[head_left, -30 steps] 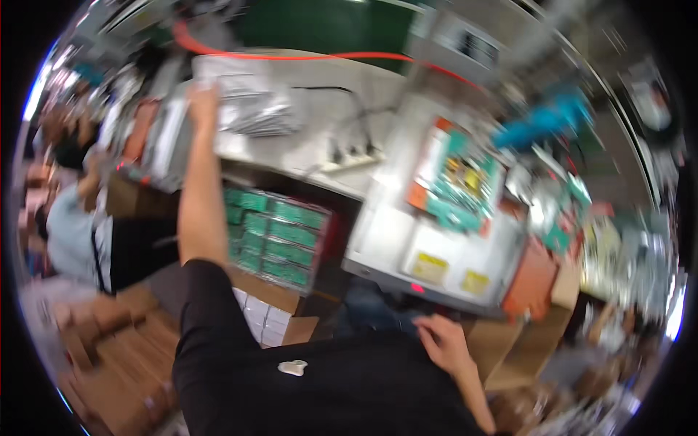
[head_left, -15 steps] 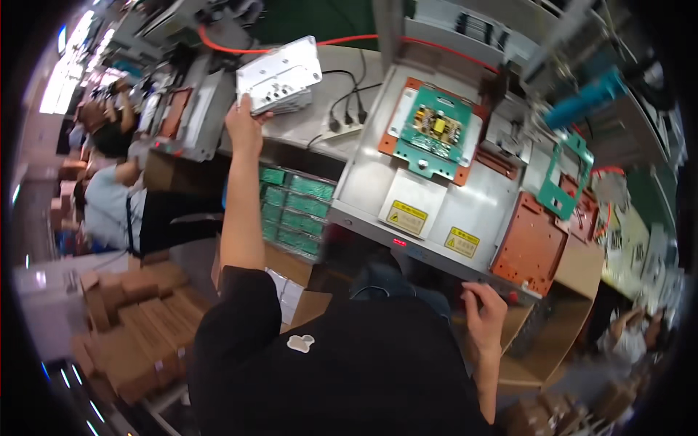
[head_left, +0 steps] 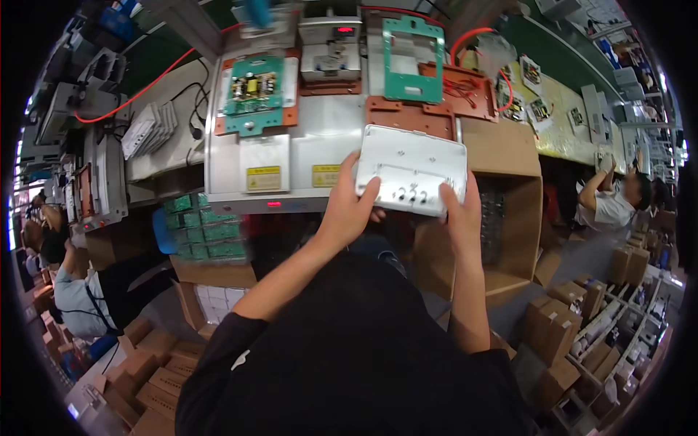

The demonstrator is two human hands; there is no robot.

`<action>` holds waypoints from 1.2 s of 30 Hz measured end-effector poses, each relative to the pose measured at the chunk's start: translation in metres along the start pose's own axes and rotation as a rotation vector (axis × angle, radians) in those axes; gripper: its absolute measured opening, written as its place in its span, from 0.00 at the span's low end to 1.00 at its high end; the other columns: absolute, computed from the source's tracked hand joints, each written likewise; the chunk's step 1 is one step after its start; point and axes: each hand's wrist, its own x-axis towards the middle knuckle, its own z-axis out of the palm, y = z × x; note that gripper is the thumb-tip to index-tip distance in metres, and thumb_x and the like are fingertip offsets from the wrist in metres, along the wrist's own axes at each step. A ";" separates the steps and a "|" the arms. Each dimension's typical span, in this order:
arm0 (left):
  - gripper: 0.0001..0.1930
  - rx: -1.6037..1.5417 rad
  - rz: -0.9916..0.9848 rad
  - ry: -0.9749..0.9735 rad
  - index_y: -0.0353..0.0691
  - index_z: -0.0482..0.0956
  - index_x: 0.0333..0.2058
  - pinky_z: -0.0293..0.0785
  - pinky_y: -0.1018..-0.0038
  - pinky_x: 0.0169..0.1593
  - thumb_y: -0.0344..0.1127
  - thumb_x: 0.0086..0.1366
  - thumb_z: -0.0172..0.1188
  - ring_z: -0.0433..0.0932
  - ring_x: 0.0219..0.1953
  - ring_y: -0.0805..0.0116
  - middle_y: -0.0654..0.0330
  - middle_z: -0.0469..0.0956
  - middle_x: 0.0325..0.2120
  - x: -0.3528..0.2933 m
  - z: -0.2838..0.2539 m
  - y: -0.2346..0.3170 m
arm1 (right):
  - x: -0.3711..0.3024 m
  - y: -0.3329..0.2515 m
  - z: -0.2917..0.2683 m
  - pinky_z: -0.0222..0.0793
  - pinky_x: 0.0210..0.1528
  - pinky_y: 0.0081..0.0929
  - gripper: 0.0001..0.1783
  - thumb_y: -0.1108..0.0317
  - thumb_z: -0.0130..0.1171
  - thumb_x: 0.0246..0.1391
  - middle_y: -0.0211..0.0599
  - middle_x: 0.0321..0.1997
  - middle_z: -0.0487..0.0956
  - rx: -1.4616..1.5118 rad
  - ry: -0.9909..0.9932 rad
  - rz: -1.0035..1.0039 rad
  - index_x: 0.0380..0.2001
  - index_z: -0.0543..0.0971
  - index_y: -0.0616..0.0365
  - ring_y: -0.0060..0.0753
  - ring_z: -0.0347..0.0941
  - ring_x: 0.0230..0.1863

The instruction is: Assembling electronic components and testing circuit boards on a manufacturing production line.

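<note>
A white rectangular plastic housing cover [head_left: 412,161] with rounded corners is held up between my two hands, its hollow side with small holes and posts facing me. My left hand [head_left: 347,206] grips the left edge, thumb on the inner face. The lower right corner sits in my right hand [head_left: 463,212], again with the thumb on top. Behind the cover, an orange-brown fixture tray [head_left: 407,115] is partly hidden. On the metal machine bed to the left, a populated circuit board [head_left: 252,87] rests in a green frame [head_left: 251,123].
More white covers [head_left: 149,131] stand stacked on the left bench. Green circuit boards [head_left: 207,229] fill a box below it. An open cardboard box [head_left: 520,218] stands at right. A green frame plate [head_left: 413,87] is raised above the tray. Co-workers [head_left: 611,190] sit at both sides.
The white cover has come from the stack at left to in front of my body. My right hand has risen and now grips it too. The view has swung to the right.
</note>
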 end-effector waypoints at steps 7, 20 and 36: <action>0.33 1.091 0.258 0.078 0.31 0.62 0.60 0.76 0.56 0.38 0.48 0.64 0.58 0.79 0.32 0.40 0.41 0.79 0.31 0.059 -0.022 -0.026 | 0.072 -0.013 0.012 0.73 0.46 0.45 0.34 0.44 0.52 0.60 0.59 0.41 0.80 -1.020 -0.061 0.089 0.58 0.71 0.61 0.54 0.79 0.43; 0.28 1.547 0.698 -0.155 0.44 0.69 0.61 0.53 0.53 0.68 0.47 0.65 0.58 0.59 0.67 0.48 0.49 0.62 0.64 0.073 -0.043 -0.029 | 0.105 0.033 0.051 0.48 0.66 0.62 0.26 0.58 0.56 0.57 0.43 0.64 0.68 -1.007 -0.002 -0.801 0.57 0.71 0.57 0.53 0.58 0.68; 0.16 1.409 0.549 0.025 0.31 0.77 0.46 0.65 0.57 0.60 0.26 0.58 0.58 0.69 0.57 0.42 0.42 0.73 0.51 0.000 -0.076 0.020 | 0.015 0.268 -0.148 0.74 0.41 0.43 0.12 0.62 0.54 0.54 0.51 0.34 0.82 -1.038 0.472 0.273 0.32 0.81 0.58 0.56 0.79 0.38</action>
